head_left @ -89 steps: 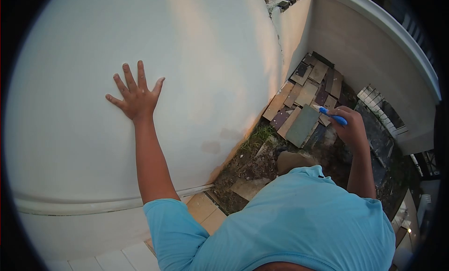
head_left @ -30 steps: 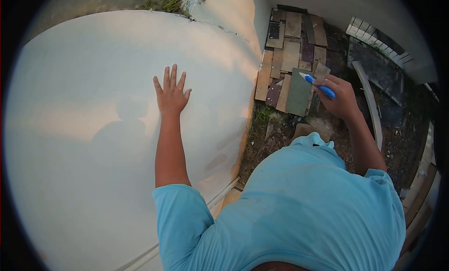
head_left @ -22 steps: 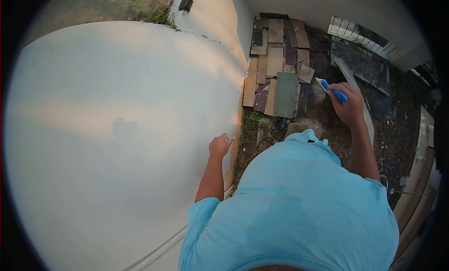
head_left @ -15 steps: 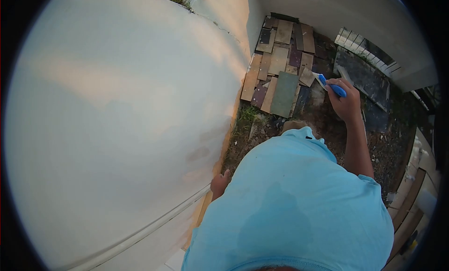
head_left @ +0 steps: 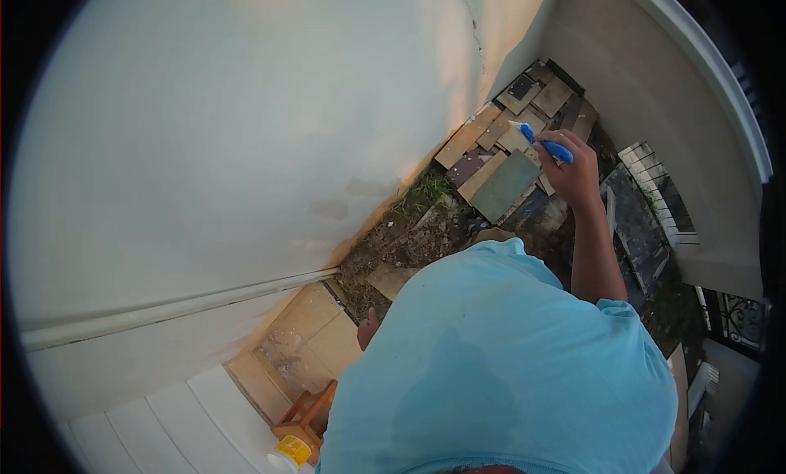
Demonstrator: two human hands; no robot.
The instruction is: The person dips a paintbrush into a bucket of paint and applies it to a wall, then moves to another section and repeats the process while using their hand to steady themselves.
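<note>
My right hand is closed around the blue handle of a paintbrush. The brush's pale bristles point up and left, toward the white wall, and overlap the tiles on the ground in this view. Low beside my blue shirt, my left hand shows only in part, fingers apart and holding nothing. Damp-looking grey patches mark the lower wall near an orange-brown strip along its base. My shirt hides the rest of the left arm.
Loose tile pieces cover the ground in the corner, with grass and rubble before them. Dark slabs lie at right below a grille. Behind me at lower left stand a wooden stool and a yellow-and-white tub.
My view has turned, bringing the stool and tub into sight. The right hand has carried the brush left, closer to the wall. My left hand now appears farther from the wall.
</note>
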